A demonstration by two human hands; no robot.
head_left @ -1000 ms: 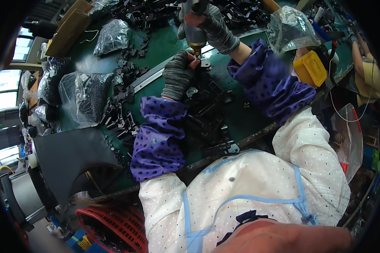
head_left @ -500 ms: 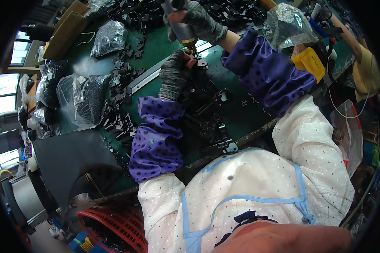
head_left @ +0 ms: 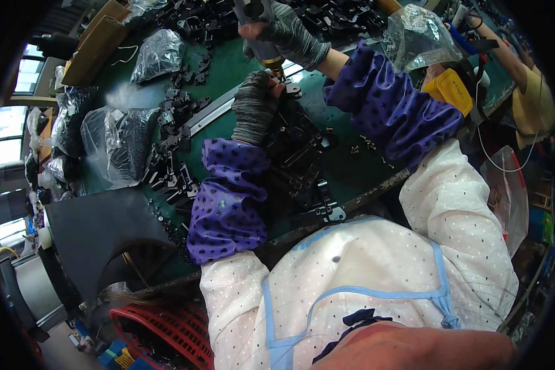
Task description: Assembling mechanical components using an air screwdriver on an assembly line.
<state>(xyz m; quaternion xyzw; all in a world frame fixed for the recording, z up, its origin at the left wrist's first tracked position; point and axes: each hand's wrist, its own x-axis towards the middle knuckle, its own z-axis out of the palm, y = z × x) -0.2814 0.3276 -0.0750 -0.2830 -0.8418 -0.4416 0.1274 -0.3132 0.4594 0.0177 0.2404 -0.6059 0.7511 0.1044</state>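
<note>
My right hand (head_left: 289, 38), in a grey knit glove with bare fingertips, is wrapped round a power screwdriver (head_left: 266, 50) with a grey body and a brass-coloured nose. The driver stands nearly upright, its tip down beside my left fingertips. My left hand (head_left: 253, 106), gloved alike, is closed in a pinch on a hinge (head_left: 294, 90) with a shiny metal end; most of it is hidden by the fingers. More black hinges (head_left: 296, 148) lie in a pile just below and right of my left hand. One hinge with a shiny end (head_left: 333, 213) lies at the table's near edge.
A metal rail (head_left: 212, 114) crosses the green table (head_left: 357, 92). Loose screws (head_left: 363, 145) lie at right, near a yellow container (head_left: 450, 89). Black parts and plastic bags (head_left: 126, 145) cover the left. A red basket (head_left: 166, 330) stands below. Another person's arm (head_left: 505, 58) shows at far right.
The driver and my right hand have shifted very slightly, and the view has moved a little. Both hands keep their grips, with the driver's tip still at the hinge.
</note>
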